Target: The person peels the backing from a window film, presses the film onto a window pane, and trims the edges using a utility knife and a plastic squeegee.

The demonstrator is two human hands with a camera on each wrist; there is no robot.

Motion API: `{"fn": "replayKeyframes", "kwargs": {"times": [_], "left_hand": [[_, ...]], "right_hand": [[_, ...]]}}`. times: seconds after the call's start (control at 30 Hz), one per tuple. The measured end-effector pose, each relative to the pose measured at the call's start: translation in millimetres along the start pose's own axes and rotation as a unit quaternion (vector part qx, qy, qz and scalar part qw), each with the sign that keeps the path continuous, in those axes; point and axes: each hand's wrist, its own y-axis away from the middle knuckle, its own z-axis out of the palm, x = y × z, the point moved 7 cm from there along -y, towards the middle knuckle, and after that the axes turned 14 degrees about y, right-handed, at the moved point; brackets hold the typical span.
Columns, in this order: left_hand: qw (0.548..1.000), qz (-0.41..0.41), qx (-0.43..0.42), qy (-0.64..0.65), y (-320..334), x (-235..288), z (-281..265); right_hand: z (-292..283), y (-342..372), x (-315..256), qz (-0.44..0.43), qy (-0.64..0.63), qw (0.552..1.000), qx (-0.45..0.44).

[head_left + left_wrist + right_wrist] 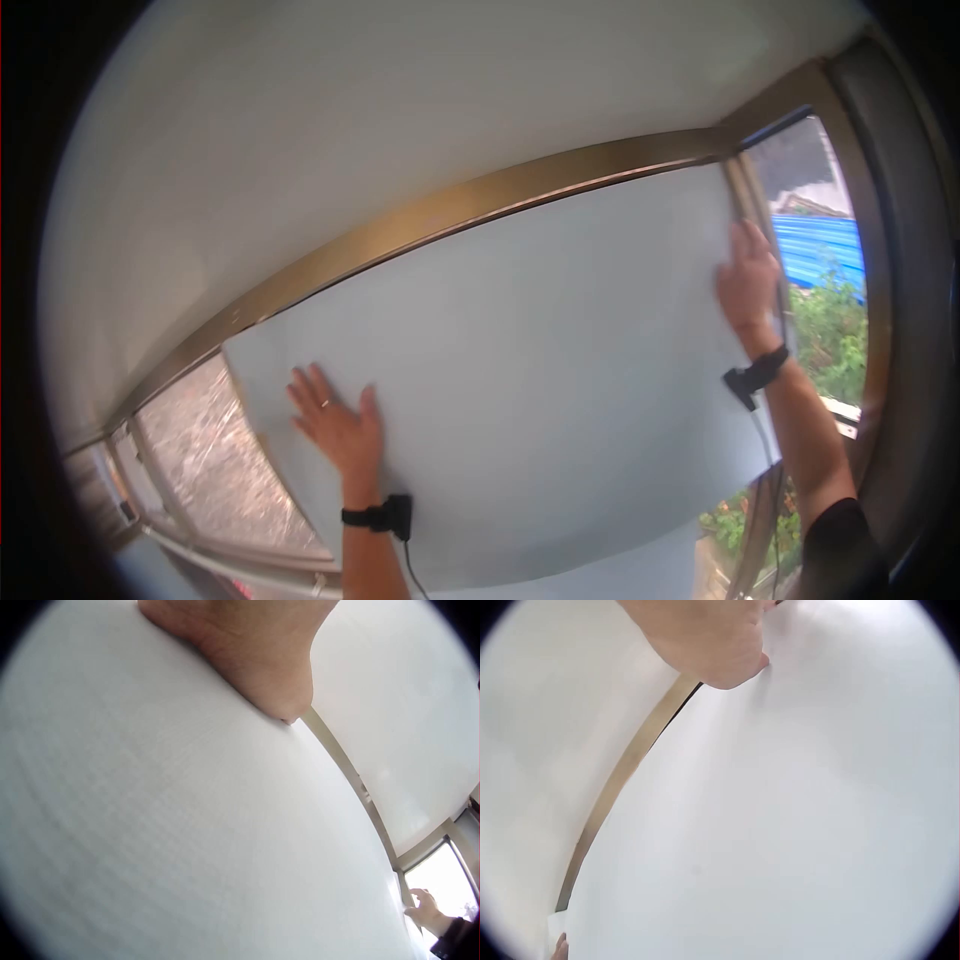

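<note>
Fingers (321,386) against pale sheet (540,370)

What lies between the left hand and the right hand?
Only the bare pale sheet spans the stretch from the left hand to the right hand, as the head view shows.

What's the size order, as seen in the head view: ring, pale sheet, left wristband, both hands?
Largest to smallest:
1. Pale sheet
2. Left hand and right hand: too close to rank
3. Left wristband, with its black block
4. Ring
</note>
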Motion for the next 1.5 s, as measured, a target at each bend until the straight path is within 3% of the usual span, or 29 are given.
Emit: {"fn": "replayKeyframes", "kwargs": {"times": [0.03, 0.13, 0.3, 0.83, 0.9, 1.4, 1.5], "left_hand": [[1.0, 0.017, 0.009, 0.002, 1.7, -3.0, 2.7], [0.999, 0.038, 0.023, 0.005, 2.7, -5.3, 5.3], [0.998, 0.048, 0.04, -0.024, 1.9, -6.3, 7.5], [0.996, 0.049, 0.05, -0.059, 1.7, -9.8, 7.9], [0.996, 0.036, 0.049, -0.059, 2.2, -10.0, 8.2], [0.998, 0.04, 0.027, -0.044, 1.4, -16.4, 8.2], [0.997, 0.063, 0.037, -0.01, 4.8, -23.0, 12.9]], "right_hand": [[0.1, 5.0, -14.8, -0.011, 0.004, 1.0, -0.019], [-2.8, 6.9, -59.4, -0.042, -0.137, 0.986, -0.083], [13.8, 4.9, -76.0, -0.024, -0.142, 0.975, -0.171], [14.1, -8.8, -67.9, -0.024, -0.181, 0.964, -0.192], [15.2, -15.2, -73.3, -0.046, -0.194, 0.971, -0.133], [13.7, -10.7, -71.6, -0.031, -0.171, 0.973, -0.154], [21.8, -8.3, -71.3, -0.034, -0.162, 0.98, -0.112]]}}
